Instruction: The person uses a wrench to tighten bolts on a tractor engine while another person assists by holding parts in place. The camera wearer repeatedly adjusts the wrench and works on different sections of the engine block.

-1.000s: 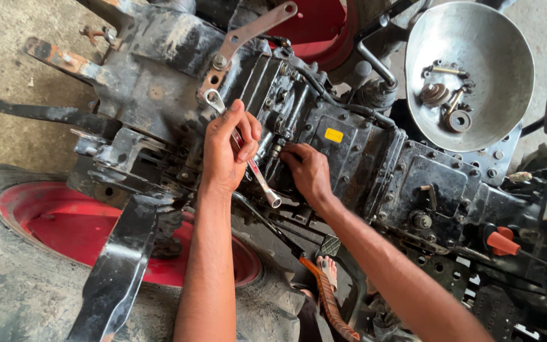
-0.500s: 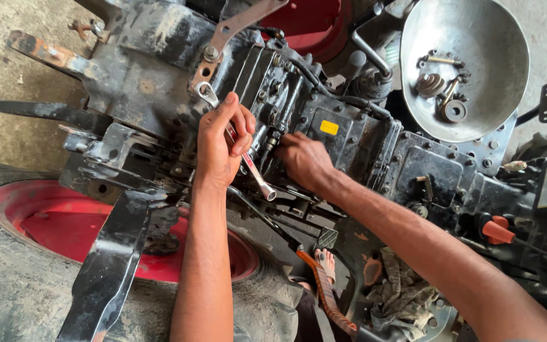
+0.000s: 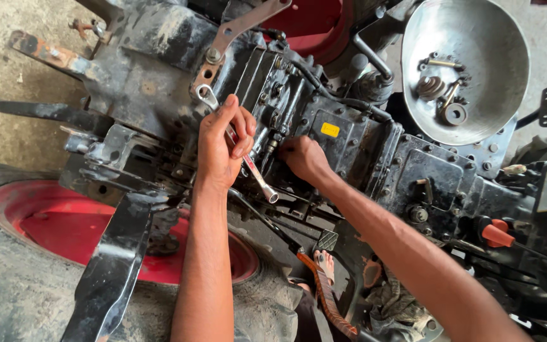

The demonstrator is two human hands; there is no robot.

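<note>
My left hand (image 3: pixel 223 144) is wrapped around the middle of a steel wrench (image 3: pixel 238 149), fingers curled shut on its shank. The ring end pokes out above my thumb near a rusty flat bracket (image 3: pixel 238 28), and the other end sticks out below my palm, down toward the red wheel (image 3: pixel 52 221). The wrench lies slanted across the black, oily gearbox housing (image 3: pixel 356 145), just left of its yellow label (image 3: pixel 330 129).

I judge the wrench stiff, fairly heavy for its size, and probably slick with grease, so a full fist on the shank, as far from the working end as the space allows, looks the surest hold.

My right hand (image 3: pixel 305 158) presses against the housing beside the wrench, fingers bent onto some fitting there; I cannot tell whether they pinch anything. A metal bowl (image 3: pixel 495 38) with loose parts sits well apart at upper right.
</note>
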